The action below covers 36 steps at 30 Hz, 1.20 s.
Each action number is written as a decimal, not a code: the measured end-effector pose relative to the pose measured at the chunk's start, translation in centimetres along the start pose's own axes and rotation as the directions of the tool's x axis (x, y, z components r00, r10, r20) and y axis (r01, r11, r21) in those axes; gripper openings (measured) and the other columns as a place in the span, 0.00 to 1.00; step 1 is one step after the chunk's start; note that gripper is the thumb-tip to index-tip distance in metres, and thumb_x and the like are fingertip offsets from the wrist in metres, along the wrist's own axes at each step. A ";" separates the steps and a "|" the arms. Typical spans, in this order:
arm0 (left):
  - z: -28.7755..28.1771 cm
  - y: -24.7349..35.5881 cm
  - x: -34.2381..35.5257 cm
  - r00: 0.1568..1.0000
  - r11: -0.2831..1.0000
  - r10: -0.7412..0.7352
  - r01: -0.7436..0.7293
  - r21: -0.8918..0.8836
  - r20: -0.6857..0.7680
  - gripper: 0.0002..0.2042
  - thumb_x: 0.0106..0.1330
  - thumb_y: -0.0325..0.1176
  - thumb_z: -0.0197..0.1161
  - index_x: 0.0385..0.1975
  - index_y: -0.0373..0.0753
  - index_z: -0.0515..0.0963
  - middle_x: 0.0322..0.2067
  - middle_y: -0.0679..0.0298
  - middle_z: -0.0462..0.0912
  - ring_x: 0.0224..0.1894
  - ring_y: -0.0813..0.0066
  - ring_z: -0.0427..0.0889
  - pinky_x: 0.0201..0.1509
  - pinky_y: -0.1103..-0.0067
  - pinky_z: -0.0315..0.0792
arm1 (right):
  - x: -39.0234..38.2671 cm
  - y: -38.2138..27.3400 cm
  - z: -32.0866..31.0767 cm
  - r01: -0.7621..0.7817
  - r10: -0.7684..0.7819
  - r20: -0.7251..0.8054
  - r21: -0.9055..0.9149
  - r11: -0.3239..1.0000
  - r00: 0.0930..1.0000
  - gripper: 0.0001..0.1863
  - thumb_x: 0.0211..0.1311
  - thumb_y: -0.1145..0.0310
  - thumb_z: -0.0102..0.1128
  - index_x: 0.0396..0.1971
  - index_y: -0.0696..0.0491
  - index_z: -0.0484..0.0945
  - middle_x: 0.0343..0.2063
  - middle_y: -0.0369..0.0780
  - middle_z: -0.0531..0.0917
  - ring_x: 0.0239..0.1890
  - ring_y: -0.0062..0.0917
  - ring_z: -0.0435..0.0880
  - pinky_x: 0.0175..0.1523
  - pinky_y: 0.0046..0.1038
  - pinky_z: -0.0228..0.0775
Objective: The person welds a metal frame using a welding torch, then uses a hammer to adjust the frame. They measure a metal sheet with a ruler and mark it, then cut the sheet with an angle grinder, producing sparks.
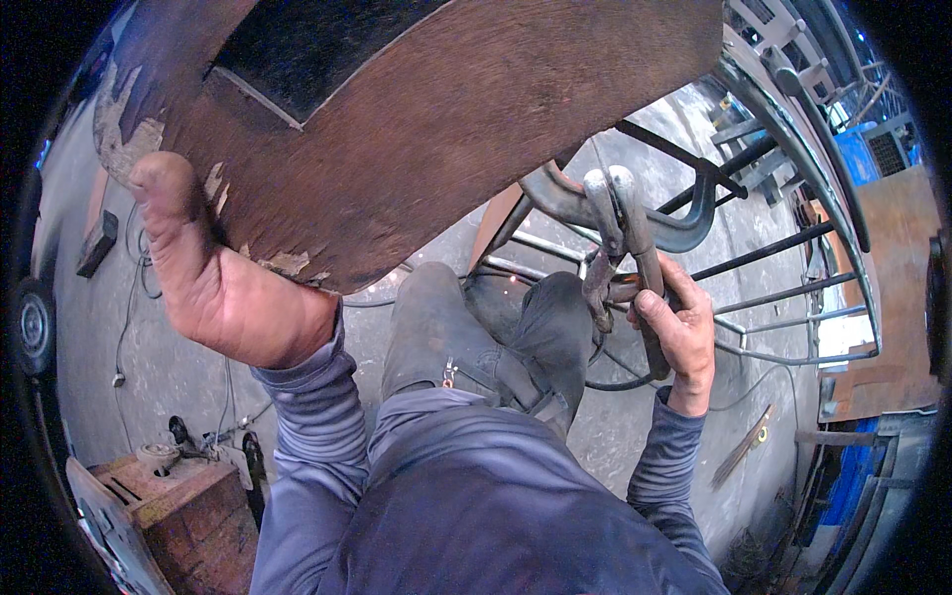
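Brown panel (476,129), head view: raised in front of the person, filling most of the upper left, dark rectangular window (307,55) set in it, lower left edge chipped pale. Left hand (233,297) is at that edge, thumb up along it, palm showing. Its other fingers are hidden by the panel, so I can't tell how tight that grip is.

Right hand (684,332) is closed around the handle of a plier-like metal tool (645,258), thumb on the near side, fingers wrapped from the far side. Tool stands roughly upright, two rounded ends at top, just right of the panel's lower edge. Thick bent tube (684,228) passes behind it; can't tell if they touch. Tubular metal frame (861,233) curves round to the right.

Person's knees, dark trousers (426,327), sit below the panel, over grey floor (635,446). Boxy rusty-brown machine (188,516) lower left, dark wheel (36,325) far left, dark block (97,243) between wheel and panel. Thin bundle (739,451) lies on the floor to the lower right; rods or bristles, can't tell.
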State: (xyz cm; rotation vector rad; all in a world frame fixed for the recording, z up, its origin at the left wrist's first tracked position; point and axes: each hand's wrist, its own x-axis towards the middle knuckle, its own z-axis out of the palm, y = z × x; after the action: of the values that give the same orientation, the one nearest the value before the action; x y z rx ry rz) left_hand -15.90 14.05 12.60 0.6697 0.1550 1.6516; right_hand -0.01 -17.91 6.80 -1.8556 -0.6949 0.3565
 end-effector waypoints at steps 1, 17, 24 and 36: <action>0.1 0.0 -0.2 1.000 1.000 0.008 -0.008 0.030 0.001 0.20 0.79 0.39 0.55 0.59 0.29 0.78 0.60 0.50 0.81 0.61 0.55 0.80 0.69 0.56 0.71 | 0.0 -0.1 0.1 -0.001 0.001 -0.005 0.007 1.000 1.000 0.29 0.66 0.66 0.69 0.63 0.63 0.76 0.42 0.38 0.85 0.33 0.16 0.80 0.39 0.22 0.74; -3.4 0.4 -2.5 0.800 0.889 -0.288 0.427 -0.162 0.527 0.32 0.71 0.39 0.65 0.71 0.29 0.64 0.63 0.49 0.76 0.62 0.54 0.79 0.69 0.59 0.71 | -1.9 4.5 -1.6 -0.016 -0.004 -0.152 -0.132 0.991 0.988 0.20 0.64 0.66 0.71 0.52 0.60 0.83 0.43 0.41 0.88 0.40 0.25 0.86 0.46 0.31 0.79; -1.4 1.2 -3.9 0.786 0.901 -0.401 0.430 0.051 0.470 0.43 0.63 0.36 0.73 0.74 0.28 0.58 0.64 0.47 0.75 0.63 0.56 0.79 0.69 0.63 0.71 | -4.4 8.0 -4.0 0.123 -0.180 -0.209 -0.259 0.958 0.961 0.16 0.59 0.69 0.72 0.46 0.57 0.87 0.42 0.42 0.90 0.46 0.32 0.88 0.50 0.36 0.80; -0.5 0.6 -3.6 0.794 0.904 -0.407 0.421 0.074 0.452 0.39 0.67 0.38 0.70 0.73 0.26 0.60 0.61 0.52 0.78 0.61 0.64 0.78 0.67 0.70 0.70 | -4.3 3.3 -3.2 -0.016 -0.014 -0.285 -0.102 0.995 0.958 0.20 0.58 0.72 0.73 0.51 0.57 0.83 0.48 0.43 0.87 0.50 0.31 0.85 0.58 0.36 0.76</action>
State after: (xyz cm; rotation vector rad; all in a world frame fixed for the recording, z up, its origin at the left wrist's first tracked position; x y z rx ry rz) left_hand -16.47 10.64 11.21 0.9143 -0.0654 1.0351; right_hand -0.66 -23.86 4.63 -1.9555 -0.5214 0.0498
